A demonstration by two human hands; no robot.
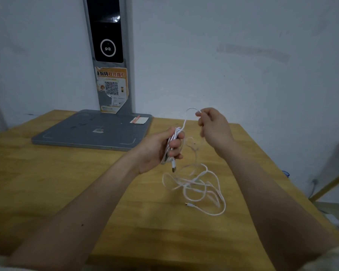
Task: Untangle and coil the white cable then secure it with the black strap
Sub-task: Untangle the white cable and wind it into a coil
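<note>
1. Above the yellow wooden surface [47,173], the left hand [157,151] is closed around several gathered loops of thin white cable [196,184].
2. Right hand [213,126] pinches one strand, raised.
3. Remaining cable lies tangled on the surface, both plugs visible.

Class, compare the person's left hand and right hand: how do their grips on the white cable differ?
The left hand clenches several bundled loops of the white cable in its fist; the right hand pinches one strand with its fingertips. The left sits lower, the right higher. Both are above the wooden table.
</note>
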